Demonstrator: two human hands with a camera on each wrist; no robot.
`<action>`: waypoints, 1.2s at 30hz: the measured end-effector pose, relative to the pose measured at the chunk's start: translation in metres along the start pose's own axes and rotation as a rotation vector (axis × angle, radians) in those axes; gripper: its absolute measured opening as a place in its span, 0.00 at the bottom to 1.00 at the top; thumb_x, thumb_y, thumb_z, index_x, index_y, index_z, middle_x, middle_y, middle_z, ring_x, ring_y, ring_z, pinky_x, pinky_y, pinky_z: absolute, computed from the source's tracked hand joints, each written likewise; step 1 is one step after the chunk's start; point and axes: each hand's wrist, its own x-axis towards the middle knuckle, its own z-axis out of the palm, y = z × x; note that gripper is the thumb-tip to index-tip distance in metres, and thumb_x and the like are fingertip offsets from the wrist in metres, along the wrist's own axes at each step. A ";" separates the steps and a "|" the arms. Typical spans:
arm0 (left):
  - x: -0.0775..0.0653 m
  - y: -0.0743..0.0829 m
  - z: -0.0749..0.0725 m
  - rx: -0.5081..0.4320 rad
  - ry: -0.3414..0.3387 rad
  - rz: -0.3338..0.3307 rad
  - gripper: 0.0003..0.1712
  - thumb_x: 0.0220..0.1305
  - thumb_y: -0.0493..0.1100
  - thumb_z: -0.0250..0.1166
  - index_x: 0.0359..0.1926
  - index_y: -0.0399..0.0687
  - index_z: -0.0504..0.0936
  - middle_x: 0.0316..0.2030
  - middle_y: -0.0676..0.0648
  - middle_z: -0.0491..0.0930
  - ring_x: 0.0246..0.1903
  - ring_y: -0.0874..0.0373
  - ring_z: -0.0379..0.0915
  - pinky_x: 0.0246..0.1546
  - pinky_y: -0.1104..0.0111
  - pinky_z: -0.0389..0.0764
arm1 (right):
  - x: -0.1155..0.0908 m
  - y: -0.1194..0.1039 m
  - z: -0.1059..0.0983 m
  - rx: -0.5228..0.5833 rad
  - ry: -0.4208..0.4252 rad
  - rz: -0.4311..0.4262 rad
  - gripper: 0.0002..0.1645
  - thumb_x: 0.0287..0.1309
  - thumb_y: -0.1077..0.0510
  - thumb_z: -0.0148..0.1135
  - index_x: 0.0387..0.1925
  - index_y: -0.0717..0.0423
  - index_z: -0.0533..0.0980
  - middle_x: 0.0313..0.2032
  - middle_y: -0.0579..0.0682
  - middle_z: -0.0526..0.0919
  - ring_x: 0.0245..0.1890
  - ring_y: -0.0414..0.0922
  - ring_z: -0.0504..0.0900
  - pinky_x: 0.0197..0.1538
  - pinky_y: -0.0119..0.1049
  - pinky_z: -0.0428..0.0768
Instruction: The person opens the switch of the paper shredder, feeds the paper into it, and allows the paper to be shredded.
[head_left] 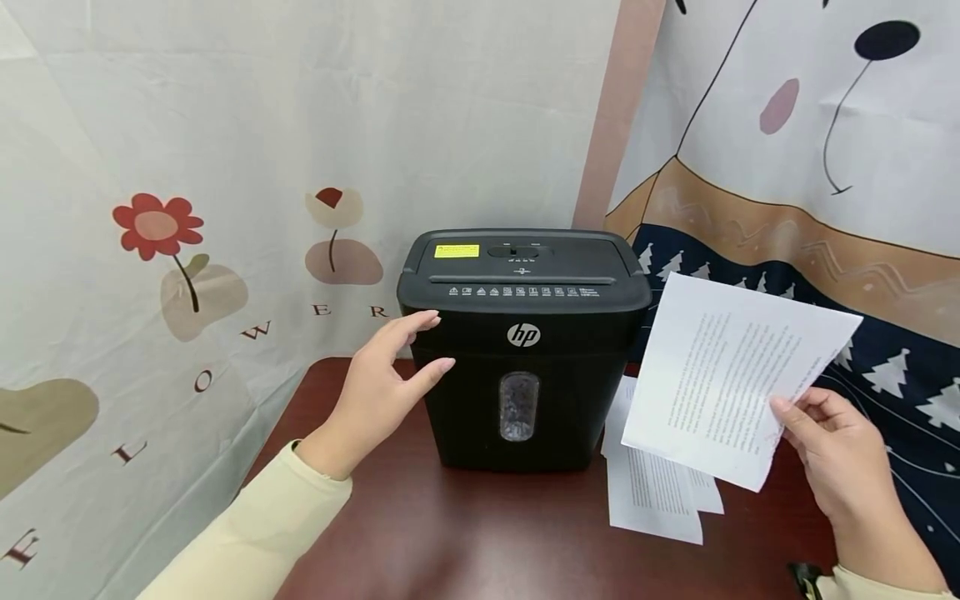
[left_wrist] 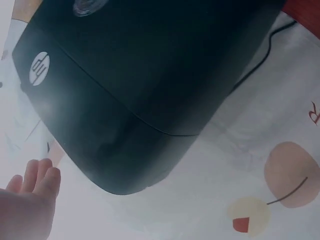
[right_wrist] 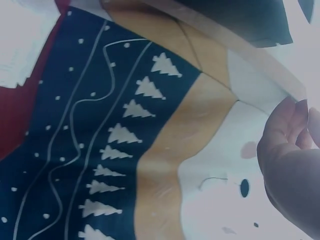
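A black HP paper shredder (head_left: 465,392) stands upright on the table, its feed slot on top and a small front window showing shreds inside. My right hand (head_left: 843,442) pinches a printed sheet of paper (head_left: 735,375) by its lower right edge, thumb on the near face, and holds it up right of the shredder. In the right wrist view the fingers (right_wrist: 285,125) grip the paper's edge. My left hand (head_left: 382,387) is raised at the shredder's front left corner, thumb and fingers spread with nothing between them; in the left wrist view this hand (left_wrist: 32,200) appears beside the shredder (left_wrist: 125,100).
More printed sheets (head_left: 652,496) lie on the dark red table (head_left: 480,533) right of the shredder, partly under the raised paper. A printed curtain (head_left: 480,125) hangs close behind and on both sides. A black cord (left_wrist: 265,57) runs behind the shredder.
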 end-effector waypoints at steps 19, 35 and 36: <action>0.013 0.034 0.012 -0.297 -0.246 -0.210 0.31 0.59 0.40 0.70 0.63 0.41 0.72 0.55 0.41 0.78 0.57 0.55 0.73 0.61 0.65 0.72 | 0.001 -0.030 0.052 0.011 -0.210 -0.159 0.11 0.61 0.75 0.56 0.36 0.58 0.78 0.37 0.44 0.83 0.34 0.36 0.82 0.38 0.20 0.79; 0.022 0.044 0.036 -0.386 -0.334 -0.289 0.27 0.61 0.41 0.68 0.60 0.38 0.74 0.54 0.41 0.79 0.54 0.53 0.75 0.57 0.66 0.75 | 0.000 -0.040 0.097 -0.093 -0.329 -0.161 0.10 0.61 0.71 0.58 0.34 0.54 0.78 0.34 0.42 0.84 0.30 0.36 0.82 0.32 0.24 0.79; 0.022 0.044 0.037 -0.388 -0.333 -0.296 0.26 0.61 0.41 0.68 0.59 0.38 0.75 0.53 0.42 0.79 0.53 0.53 0.76 0.56 0.66 0.76 | 0.000 -0.041 0.098 -0.100 -0.338 -0.162 0.10 0.61 0.71 0.58 0.34 0.54 0.78 0.34 0.42 0.85 0.30 0.36 0.82 0.32 0.24 0.80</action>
